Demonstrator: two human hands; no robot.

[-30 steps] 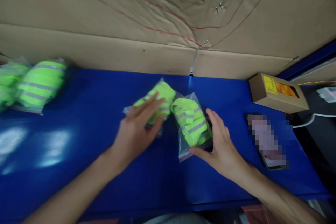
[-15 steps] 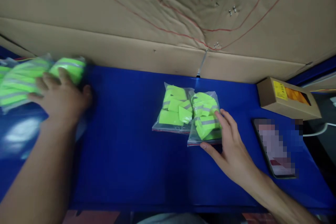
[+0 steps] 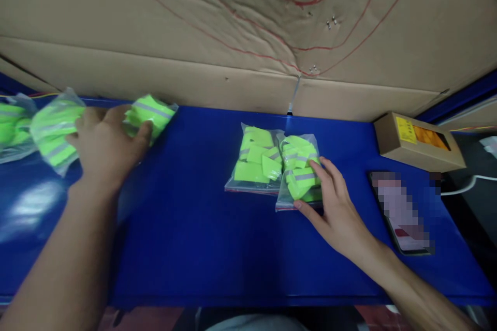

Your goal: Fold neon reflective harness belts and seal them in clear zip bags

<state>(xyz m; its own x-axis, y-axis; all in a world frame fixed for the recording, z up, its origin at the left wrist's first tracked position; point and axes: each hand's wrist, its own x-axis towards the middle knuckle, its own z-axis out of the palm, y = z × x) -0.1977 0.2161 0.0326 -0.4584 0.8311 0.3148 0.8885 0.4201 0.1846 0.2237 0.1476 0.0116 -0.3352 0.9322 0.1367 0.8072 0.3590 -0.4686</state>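
Note:
My left hand (image 3: 111,147) is at the far left with its fingers bent down. Its thumb presses on a clear bag of neon-yellow reflective fabric pieces (image 3: 153,114), and the hand covers part of that bag. Against its fingers on the other side lies a second similar bag (image 3: 56,126). My right hand (image 3: 336,201) has thumb and fingers apart. It touches the right and lower edges of a flat zip bag (image 3: 303,168) of the same yellow pieces. Beside that bag, slightly overlapping, lies another zip bag (image 3: 256,158).
One more filled bag (image 3: 13,129) sits at the left edge of the blue table (image 3: 186,227). On the right are a phone (image 3: 402,212) and a cardboard box (image 3: 419,139) with a yellow label. A brown cardboard-covered wall (image 3: 155,72) stands along the back.
My left hand has moved right, and the bag under its thumb has shifted right with it, away from the others. My right hand stays at its bag. The view has shifted slightly.

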